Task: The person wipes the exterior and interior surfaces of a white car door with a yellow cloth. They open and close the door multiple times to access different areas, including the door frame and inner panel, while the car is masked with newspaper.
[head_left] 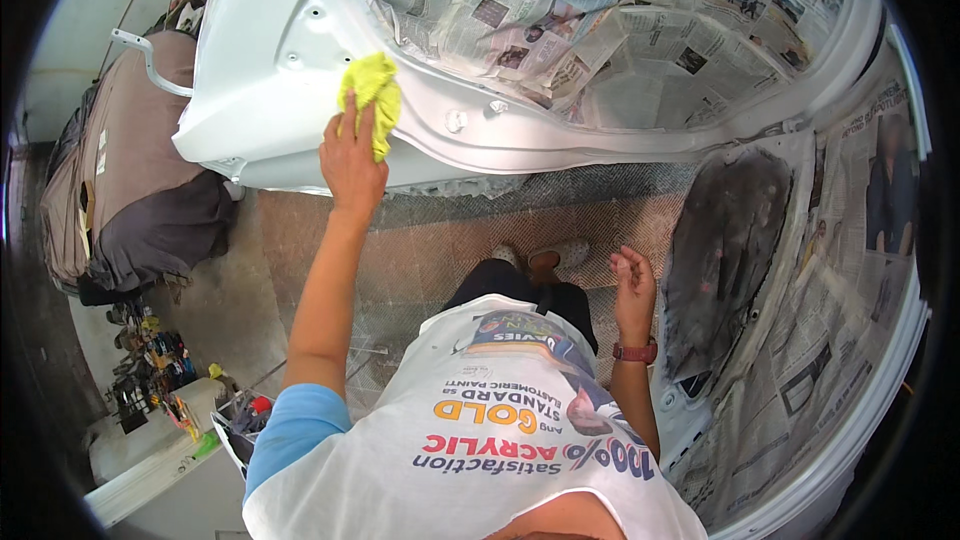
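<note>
A white car door panel (270,100) spans the upper middle, its inner opening covered with newspaper (640,50). On the panel's lower left part, my left hand (352,160) presses a crumpled yellow cloth (371,85) against the painted surface, fingers closed over it. My right hand (632,285) hangs off to the right with loosely bent fingers apart and nothing in them. A red watch (636,351) is on that wrist. Nearest to this hand is the car body's side, where a dark, dusty oval panel (730,250) shows.
Newspaper (790,380) also masks the car body along the right. A brown fabric cover (140,140) drapes a bulky object at the left. Tools and small items (150,365) crowd the lower left, near a white container (240,420). Patterned brown matting (420,240) lies underfoot.
</note>
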{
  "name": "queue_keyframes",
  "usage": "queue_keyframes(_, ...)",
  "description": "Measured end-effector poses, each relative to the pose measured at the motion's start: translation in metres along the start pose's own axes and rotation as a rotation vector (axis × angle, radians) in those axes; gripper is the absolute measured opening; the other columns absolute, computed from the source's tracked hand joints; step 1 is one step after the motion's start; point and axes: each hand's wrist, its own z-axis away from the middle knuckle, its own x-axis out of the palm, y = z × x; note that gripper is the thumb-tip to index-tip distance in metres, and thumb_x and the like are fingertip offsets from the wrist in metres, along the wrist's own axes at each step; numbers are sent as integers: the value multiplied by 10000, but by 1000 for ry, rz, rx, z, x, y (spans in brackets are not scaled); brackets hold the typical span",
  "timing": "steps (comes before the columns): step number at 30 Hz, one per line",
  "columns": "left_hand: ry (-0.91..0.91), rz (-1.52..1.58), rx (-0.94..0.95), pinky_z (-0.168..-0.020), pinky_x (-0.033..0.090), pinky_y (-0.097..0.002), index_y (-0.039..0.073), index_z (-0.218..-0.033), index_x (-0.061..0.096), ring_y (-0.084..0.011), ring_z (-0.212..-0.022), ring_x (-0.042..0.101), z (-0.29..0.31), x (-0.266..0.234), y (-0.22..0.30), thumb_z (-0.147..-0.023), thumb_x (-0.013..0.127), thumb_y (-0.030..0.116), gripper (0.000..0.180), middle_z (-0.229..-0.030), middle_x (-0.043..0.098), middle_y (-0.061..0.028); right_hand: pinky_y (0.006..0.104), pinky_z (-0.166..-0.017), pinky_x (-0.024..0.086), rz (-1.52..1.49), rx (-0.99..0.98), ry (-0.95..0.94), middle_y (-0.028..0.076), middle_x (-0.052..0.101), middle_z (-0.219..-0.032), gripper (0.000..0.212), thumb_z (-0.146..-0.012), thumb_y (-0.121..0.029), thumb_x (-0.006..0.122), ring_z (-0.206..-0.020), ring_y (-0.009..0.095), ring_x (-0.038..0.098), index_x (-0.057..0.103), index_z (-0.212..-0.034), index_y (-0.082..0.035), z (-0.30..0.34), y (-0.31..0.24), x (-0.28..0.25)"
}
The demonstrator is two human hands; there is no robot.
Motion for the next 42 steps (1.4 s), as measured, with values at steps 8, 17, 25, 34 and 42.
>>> queue_keyframes(8, -228, 128, -137, -1073, 481, -486, -1, -1548, 496, -428, -1335, 532, 34, 33, 83, -758, 806, 28, 850, -1795, 221, -203, 332, -1074, 525, -8, -136, -182, 138, 735, -1266, 318, -1136, -169, 608, -1182, 189, 681, 625, -1385, 28, -49, -45, 20)
queue_keyframes(17, 13, 376, -356, -953, 461, -506, -11, -1558, 459, -426, -1070, 590, 8, 21, 92, -804, 706, 38, 795, -1612, 486, -297, 342, -1047, 540, 60, -181, -226, 134, 751, -1264, 328, -1127, -188, 632, -1187, 194, 696, 636, -1391, 6, -64, -63, 16)
queue_keyframes(25, -357, 966, -842, -1086, 486, -509, 39, -1559, 546, -464, -1189, 657, 37, 108, 118, -1073, 504, 217, 519, -1429, 667, -293, 346, -1037, 540, 124, -124, -239, 147, 749, -1272, 334, -1129, -194, 625, -1188, 201, 697, 636, -1397, 4, -49, -42, 13)
queue_keyframes(34, -543, 1371, -20, -1101, 511, -348, 98, -1454, 696, -221, -1259, 683, 118, 1, 121, -1030, 580, 24, 446, -1401, 730, -129, 432, -1023, 567, 661, -768, -390, 163, 742, -1297, 421, -1003, -103, 720, -1194, 370, 712, 654, -1419, -84, -41, -88, 92)
queue_keyframes(42, -184, 1307, -392, -946, 569, -324, 35, -1152, 774, -178, -1047, 721, 166, -38, 12, -873, 722, -86, 308, -1147, 774, -89, 399, -904, 555, 494, -414, -738, 183, 718, -1081, 230, -933, -159, 816, -955, 359, 705, 642, -999, -23, -27, -135, 122)
